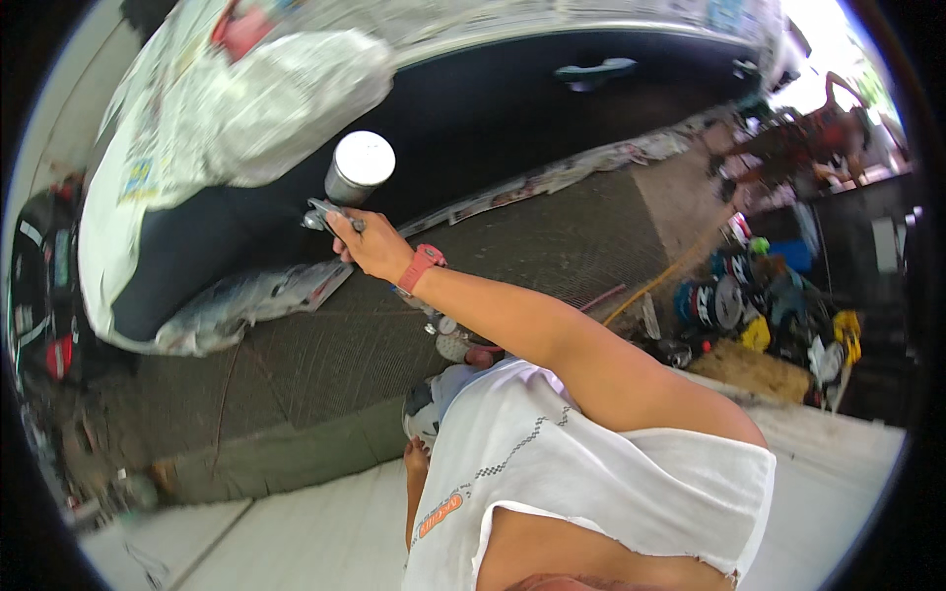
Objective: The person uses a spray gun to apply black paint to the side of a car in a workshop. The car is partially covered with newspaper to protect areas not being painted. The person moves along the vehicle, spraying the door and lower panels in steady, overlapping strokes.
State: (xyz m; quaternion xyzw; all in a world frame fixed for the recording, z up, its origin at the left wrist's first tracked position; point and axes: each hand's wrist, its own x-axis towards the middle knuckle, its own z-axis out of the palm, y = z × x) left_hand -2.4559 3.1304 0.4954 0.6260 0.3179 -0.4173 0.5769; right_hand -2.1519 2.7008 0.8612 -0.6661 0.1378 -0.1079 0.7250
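Observation:
My right hand (370,244), with a red watch (424,266) on its wrist, is wrapped round the handle of a spray gun (330,214). A cup (361,167) with a white lid sits on top of the gun. The gun is held out before the dark side panel (473,118) of a car; I cannot tell the exact gap. Low beside my body hangs my left hand (417,455), small in view and partly hidden by my white shirt, so its fingers cannot be made out.
Newspaper (168,128) and clear plastic sheeting (296,94) mask the car around the dark panel. A door handle (596,71) stands out from it. Tins (709,300) and clutter lie at right, near a yellow hose (641,294). Another person (818,138) is at far right.

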